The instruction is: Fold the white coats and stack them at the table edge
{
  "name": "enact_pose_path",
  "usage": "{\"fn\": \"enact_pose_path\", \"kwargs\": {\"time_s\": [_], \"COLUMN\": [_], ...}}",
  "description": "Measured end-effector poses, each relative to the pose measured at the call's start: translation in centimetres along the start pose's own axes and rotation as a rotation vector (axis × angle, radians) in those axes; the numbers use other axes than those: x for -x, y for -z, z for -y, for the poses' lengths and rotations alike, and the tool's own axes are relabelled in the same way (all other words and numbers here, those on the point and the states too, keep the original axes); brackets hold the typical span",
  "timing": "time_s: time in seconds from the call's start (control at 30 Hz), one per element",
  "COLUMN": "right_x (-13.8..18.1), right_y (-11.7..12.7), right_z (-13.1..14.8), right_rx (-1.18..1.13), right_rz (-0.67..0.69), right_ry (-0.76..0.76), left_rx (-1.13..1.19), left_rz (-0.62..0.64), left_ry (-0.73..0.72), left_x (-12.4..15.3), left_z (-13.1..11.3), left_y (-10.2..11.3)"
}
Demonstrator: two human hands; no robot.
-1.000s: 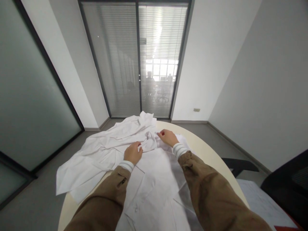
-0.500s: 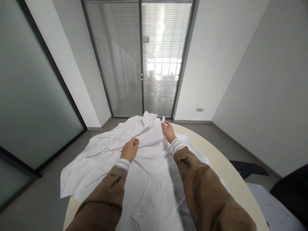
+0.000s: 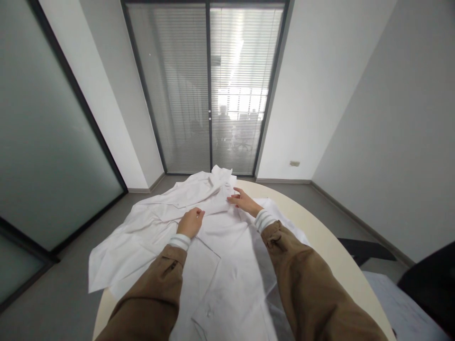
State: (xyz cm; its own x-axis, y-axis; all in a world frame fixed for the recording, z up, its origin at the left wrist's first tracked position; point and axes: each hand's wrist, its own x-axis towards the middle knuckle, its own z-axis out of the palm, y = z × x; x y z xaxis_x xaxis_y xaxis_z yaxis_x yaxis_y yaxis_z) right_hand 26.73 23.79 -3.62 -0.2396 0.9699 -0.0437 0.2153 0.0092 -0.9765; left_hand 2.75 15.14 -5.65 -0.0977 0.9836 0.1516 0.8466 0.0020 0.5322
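A white buttoned coat (image 3: pixel 227 265) with pocket edges is spread over a round, cream-topped table (image 3: pixel 316 232), its gathered upper part toward the far edge. My left hand (image 3: pixel 191 221) rests on the coat's middle, thumb and fingers pinched together on the cloth. To the right, my right hand (image 3: pixel 245 202) lies at the coat's front edge near the collar (image 3: pixel 221 175), its fingers apart and touching the fabric. Part of the cloth is hidden under both brown sleeves.
Beyond the table stands a glass partition with blinds (image 3: pixel 209 94). A frosted glass panel (image 3: pixel 42 142) is on the left. At lower right are a dark chair (image 3: pixel 432 289) and a pale grey surface (image 3: pixel 401 308).
My right hand has moved left and toward me, let go of the coat's edge it pinched, and spread its fingers. That edge now lies folded further left. My left hand has barely moved.
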Motion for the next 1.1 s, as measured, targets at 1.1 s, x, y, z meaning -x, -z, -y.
{"fn": "enact_pose_path", "kwargs": {"time_s": [1.1], "right_x": [2.3], "right_y": [4.1], "right_z": [-3.7], "right_rx": [0.756], "right_rz": [-0.088], "right_ry": [0.308], "left_rx": [-0.001], "left_rz": [-0.097], "left_ry": [0.037], "left_x": [-1.0], "left_z": [2.1], "left_y": [-0.8]}}
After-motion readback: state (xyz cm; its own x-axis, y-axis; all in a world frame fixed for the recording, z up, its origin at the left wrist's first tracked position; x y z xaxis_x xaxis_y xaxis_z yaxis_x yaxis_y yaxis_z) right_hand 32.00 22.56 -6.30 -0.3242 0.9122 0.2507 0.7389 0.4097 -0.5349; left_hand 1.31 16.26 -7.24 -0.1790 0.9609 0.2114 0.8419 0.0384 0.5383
